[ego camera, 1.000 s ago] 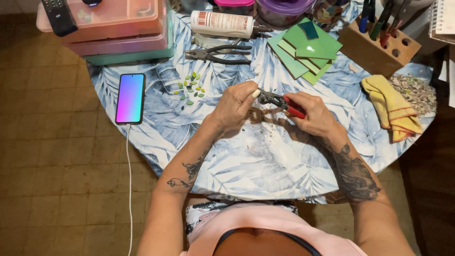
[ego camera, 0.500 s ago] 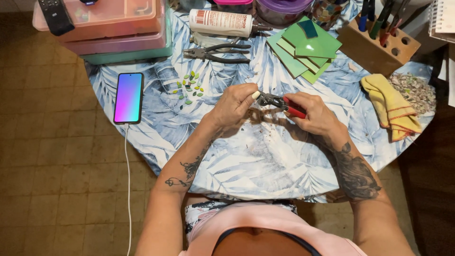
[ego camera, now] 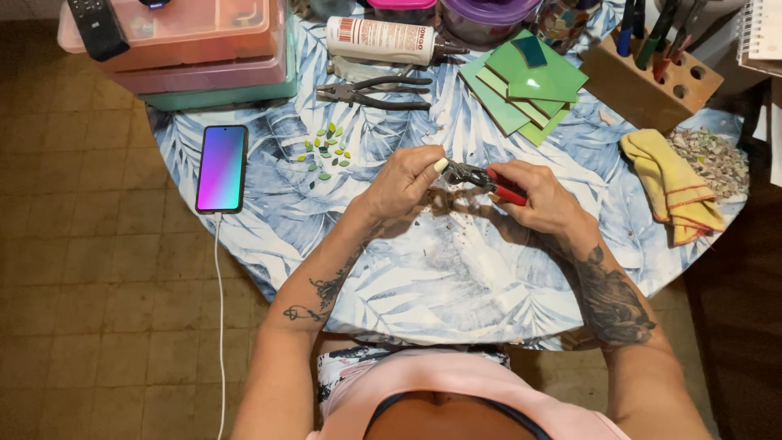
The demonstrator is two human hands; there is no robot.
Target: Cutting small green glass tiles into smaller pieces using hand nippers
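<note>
A small pale tile chip sits pinched at the left hand's fingertips, touching the metal nose of red-handled nippers. The right hand's fingers are clamped on the handles, above the leaf-patterned counter.

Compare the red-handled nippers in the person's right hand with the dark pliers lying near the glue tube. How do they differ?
The red-handled nippers have bright red grips; the dark pliers are dark all over. The nippers are held above the cloth in the right hand, their head meeting a small piece pinched by the left hand; the pliers lie flat and untouched on the leaf-print tablecloth. Both are two-handled hand tools.
</note>
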